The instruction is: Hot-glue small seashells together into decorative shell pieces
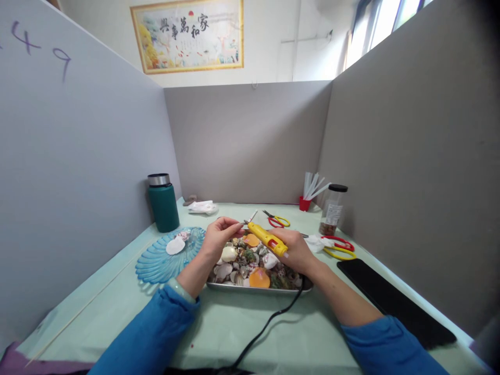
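Yellow plastic glue gun (267,238) gripped in R hand (299,253); L hand (219,237) pinched shut at its tip

A partitioned craft workstation: grey divider panels (250,140) enclose a table (219,333) holding scissors (278,221).

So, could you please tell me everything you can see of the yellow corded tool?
The yellow tool is slim and pen-shaped, seemingly plastic, with an orange section by the grip and a thin metallic tip. The right hand grips its rear, holding it tilted, tip up and leftward, above the tray of shells. The left hand pinches right at the tip; what it holds is too small to tell. A black cord trails from its rear across the table.
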The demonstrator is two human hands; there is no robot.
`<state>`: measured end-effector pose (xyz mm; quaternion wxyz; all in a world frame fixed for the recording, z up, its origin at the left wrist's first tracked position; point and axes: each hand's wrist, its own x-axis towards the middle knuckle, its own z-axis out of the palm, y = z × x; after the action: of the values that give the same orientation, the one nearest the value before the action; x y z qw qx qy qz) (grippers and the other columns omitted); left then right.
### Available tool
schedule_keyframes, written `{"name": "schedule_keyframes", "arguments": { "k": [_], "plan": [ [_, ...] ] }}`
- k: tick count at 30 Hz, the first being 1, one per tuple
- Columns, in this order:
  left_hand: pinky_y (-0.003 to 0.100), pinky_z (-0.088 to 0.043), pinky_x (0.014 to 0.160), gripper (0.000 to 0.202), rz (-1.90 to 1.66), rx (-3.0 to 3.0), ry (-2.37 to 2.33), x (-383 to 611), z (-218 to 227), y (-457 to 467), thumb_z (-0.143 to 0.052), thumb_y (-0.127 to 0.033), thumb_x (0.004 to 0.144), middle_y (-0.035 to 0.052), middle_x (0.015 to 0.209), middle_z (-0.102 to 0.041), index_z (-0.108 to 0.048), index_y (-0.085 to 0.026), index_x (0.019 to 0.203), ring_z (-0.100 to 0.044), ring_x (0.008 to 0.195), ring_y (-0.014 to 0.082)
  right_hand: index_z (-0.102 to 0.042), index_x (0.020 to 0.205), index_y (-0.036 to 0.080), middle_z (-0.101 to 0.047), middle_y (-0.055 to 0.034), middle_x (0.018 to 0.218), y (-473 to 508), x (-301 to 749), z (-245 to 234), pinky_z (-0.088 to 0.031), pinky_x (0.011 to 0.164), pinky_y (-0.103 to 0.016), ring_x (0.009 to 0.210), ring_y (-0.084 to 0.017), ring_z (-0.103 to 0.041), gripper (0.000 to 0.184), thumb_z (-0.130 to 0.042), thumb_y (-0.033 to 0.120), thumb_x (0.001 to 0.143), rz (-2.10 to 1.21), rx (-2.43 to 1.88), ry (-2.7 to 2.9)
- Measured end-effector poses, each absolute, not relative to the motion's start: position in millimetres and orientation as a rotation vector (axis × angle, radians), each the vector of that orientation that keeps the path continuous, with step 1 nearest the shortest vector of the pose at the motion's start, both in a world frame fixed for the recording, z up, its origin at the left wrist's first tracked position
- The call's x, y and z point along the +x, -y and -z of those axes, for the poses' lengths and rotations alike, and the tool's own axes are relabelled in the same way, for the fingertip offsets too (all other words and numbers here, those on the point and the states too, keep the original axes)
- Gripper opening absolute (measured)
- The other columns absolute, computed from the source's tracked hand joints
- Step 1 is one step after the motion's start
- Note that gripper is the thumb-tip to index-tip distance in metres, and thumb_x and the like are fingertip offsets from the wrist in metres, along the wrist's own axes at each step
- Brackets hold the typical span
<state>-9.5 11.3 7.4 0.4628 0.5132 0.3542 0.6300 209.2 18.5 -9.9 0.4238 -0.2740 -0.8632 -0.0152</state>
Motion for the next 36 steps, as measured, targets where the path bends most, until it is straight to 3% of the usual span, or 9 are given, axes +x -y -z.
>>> {"name": "schedule_keyframes", "arguments": {
  "k": [6,11,36],
  "plan": [
    [0.024,-0.054,0.064,0.03,-1.569,1.283,-0.891,-9.0,-8.4,-11.1,-0.08,-0.029,0.061,0.0036,0.064,-0.069,-0.061,-0.011,0.076,-0.067,0.061,0.0135,-0.062,0.086,0.018,-0.064,-0.0032,0.076,-14.8,208.4,8.3,-0.04,0.06,-0.025,0.066,-0.016,-0.058,0.015,-0.055,0.01,0.075,0.012,-0.656,2.169],
    [0.022,-0.054,0.062,0.03,-1.591,1.283,-0.912,-8.7,-10.2,-10.3,-0.079,-0.03,0.062,0.0036,0.063,-0.069,-0.061,-0.011,0.075,-0.067,0.06,0.0126,-0.061,0.082,0.018,-0.062,-0.0031,0.071,-16.5,208.2,9.3,-0.04,0.059,-0.025,0.063,-0.015,-0.056,0.008,-0.055,0.014,0.078,0.045,-0.701,2.127],
    [0.026,-0.056,0.066,0.032,-1.521,1.168,-0.856,-8.6,-8.9,-10.3,-0.082,-0.028,0.059,0.0059,0.069,-0.071,-0.061,-0.01,0.075,-0.068,0.063,0.0146,-0.062,0.09,0.017,-0.066,-0.0061,0.081,-18.1,210.3,12.7,-0.044,0.067,-0.028,0.074,-0.019,-0.061,0.021,-0.054,0.01,0.072,0.071,-0.719,2.181]
  ]
}}
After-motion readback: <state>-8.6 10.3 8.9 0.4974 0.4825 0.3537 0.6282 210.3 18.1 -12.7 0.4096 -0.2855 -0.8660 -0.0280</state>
